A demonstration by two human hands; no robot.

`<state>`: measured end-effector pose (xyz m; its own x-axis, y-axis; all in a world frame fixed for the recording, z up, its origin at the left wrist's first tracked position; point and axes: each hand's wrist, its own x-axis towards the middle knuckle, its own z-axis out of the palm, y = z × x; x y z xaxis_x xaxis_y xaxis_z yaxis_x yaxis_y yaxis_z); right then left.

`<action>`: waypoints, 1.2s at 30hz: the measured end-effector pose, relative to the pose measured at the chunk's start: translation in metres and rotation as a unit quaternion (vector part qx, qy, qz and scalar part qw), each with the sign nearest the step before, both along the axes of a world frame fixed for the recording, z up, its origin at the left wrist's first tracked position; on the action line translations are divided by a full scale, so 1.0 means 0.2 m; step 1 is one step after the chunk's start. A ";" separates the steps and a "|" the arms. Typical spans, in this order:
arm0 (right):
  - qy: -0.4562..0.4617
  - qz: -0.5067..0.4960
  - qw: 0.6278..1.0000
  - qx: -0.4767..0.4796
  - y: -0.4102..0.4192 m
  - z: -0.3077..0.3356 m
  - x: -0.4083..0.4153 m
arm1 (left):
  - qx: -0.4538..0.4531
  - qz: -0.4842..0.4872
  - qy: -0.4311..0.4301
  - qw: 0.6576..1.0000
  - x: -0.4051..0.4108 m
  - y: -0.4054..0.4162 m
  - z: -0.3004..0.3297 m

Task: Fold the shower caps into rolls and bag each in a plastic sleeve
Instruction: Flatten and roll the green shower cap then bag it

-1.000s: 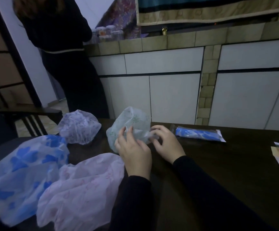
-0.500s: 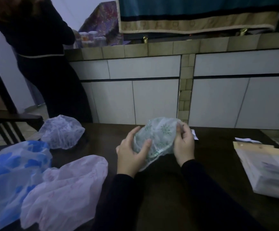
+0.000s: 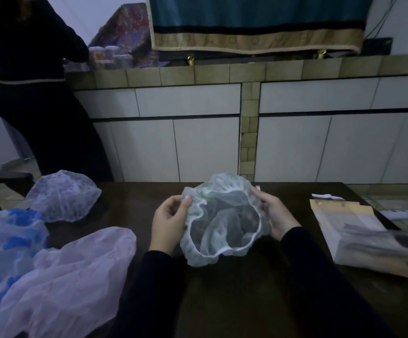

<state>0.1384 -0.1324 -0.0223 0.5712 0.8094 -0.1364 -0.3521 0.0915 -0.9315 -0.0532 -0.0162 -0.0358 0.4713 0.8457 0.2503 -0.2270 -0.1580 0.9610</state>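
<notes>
A pale green shower cap (image 3: 222,230) hangs between my hands above the dark table (image 3: 234,301), its elastic opening turned toward me. My left hand (image 3: 168,223) pinches the cap's left rim with thumb and fingers. My right hand (image 3: 274,215) grips the right rim. A pink cap (image 3: 66,281) lies at the near left, a blue-flowered cap (image 3: 5,242) beside it at the left edge, and a white-purple cap (image 3: 64,196) sits farther back on the left.
A stack of plastic sleeves with paper backing (image 3: 363,237) lies on the table's right side. A person in dark clothes (image 3: 34,93) stands at the tiled counter (image 3: 222,74) back left. White cabinet doors lie behind the table. A dark chair (image 3: 0,181) stands far left.
The green cap has been lifted off the table, turned and spread, so its opening now faces me. The view has swung right; the bagged blue roll is hidden behind the cap.
</notes>
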 end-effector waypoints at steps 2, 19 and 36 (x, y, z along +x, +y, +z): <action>-0.021 0.003 1.000 -0.010 -0.01 -0.01 0.01 | -0.017 0.013 -0.010 1.000 0.00 0.01 -0.01; -0.242 0.013 0.966 -0.094 0.02 -0.05 0.05 | -0.118 -0.173 0.024 0.978 -0.04 0.03 0.00; -0.371 0.027 0.928 -0.022 0.00 -0.02 -0.02 | 0.064 0.008 0.028 0.998 0.02 0.03 -0.03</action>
